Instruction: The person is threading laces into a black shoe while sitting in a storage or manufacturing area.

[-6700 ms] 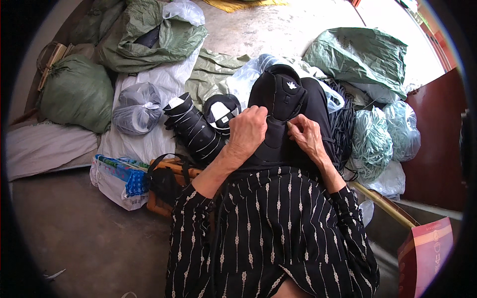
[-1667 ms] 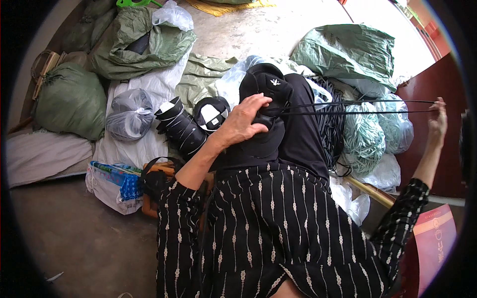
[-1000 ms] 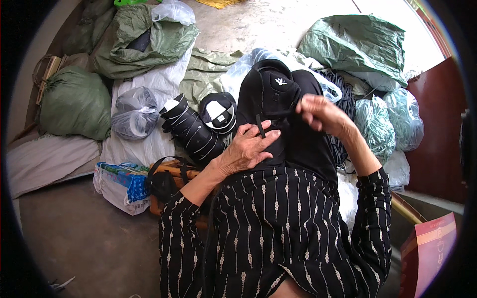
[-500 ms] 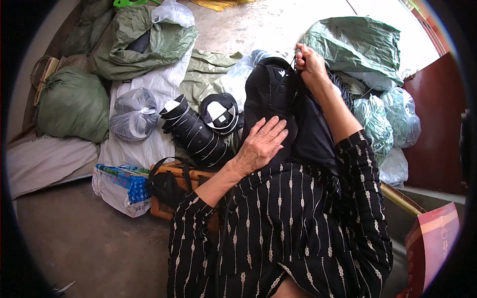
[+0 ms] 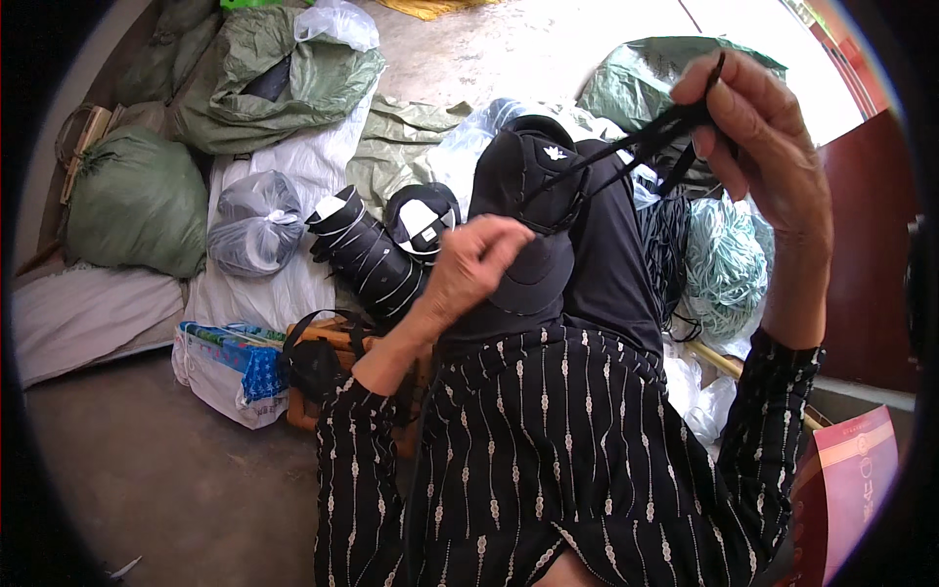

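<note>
A black shoe upper (image 5: 533, 279) lies across my lap, with a small white mark on its tongue. My right hand (image 5: 758, 127) is raised at the upper right, closed round a black shoelace (image 5: 641, 147). Its strands stretch taut down to the eyelet area of the upper. At the left edge of the upper my left hand (image 5: 474, 269) is closed, thumb and fingers together; what they pinch is hidden. Just left of it lies a nested roll of black shoe uppers (image 5: 367, 259) wound with white cord. Beside that sits another black-and-white shoe piece (image 5: 423, 220).
Black laces (image 5: 665, 249) and a pale green lace bundle (image 5: 726, 259) lie right of my legs. Green sacks (image 5: 137, 201) and a tied plastic bag (image 5: 256, 223) stand left. A wooden basket (image 5: 303, 406) is by my left arm, a red box (image 5: 851, 489) at lower right.
My right hand has risen toward me and to the right, drawing the lace out long. My left hand, flat on the upper before, has curled closed and shifted slightly left.
</note>
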`<state>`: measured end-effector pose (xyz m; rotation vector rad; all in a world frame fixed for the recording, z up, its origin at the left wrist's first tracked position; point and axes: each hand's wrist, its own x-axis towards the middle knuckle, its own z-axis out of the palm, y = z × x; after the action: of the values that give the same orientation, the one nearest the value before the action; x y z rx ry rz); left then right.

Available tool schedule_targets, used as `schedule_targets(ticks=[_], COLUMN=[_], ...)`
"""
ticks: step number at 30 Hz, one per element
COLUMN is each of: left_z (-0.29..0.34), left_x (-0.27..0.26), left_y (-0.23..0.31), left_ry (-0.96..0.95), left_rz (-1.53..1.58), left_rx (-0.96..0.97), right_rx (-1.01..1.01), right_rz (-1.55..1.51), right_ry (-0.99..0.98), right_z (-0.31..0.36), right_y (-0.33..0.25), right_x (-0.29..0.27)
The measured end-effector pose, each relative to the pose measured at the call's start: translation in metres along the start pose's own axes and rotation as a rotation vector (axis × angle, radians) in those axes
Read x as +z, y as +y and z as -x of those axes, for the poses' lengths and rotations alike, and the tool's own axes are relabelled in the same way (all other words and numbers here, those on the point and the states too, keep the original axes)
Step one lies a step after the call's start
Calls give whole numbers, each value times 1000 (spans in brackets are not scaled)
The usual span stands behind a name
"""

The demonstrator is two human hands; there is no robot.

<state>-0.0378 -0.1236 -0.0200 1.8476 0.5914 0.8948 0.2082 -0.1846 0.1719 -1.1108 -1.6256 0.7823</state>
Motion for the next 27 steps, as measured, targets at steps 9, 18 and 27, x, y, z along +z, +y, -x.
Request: schedule_targets(ticks=[9, 18, 27], left_z=[-24, -1, -31], left_x=[-7, 58, -4], left_y=[-24, -29, -19], left_ry=[120, -22, 226], left_rz=[-572, -842, -38], left_rx=[272, 223, -45], right_rx=[82, 264, -52], right_rz=[-177, -318, 133], right_ry=[300, 565, 324], right_z=[36, 65, -12], right_y=[-46, 15, -80], right_x=[-65, -124, -56])
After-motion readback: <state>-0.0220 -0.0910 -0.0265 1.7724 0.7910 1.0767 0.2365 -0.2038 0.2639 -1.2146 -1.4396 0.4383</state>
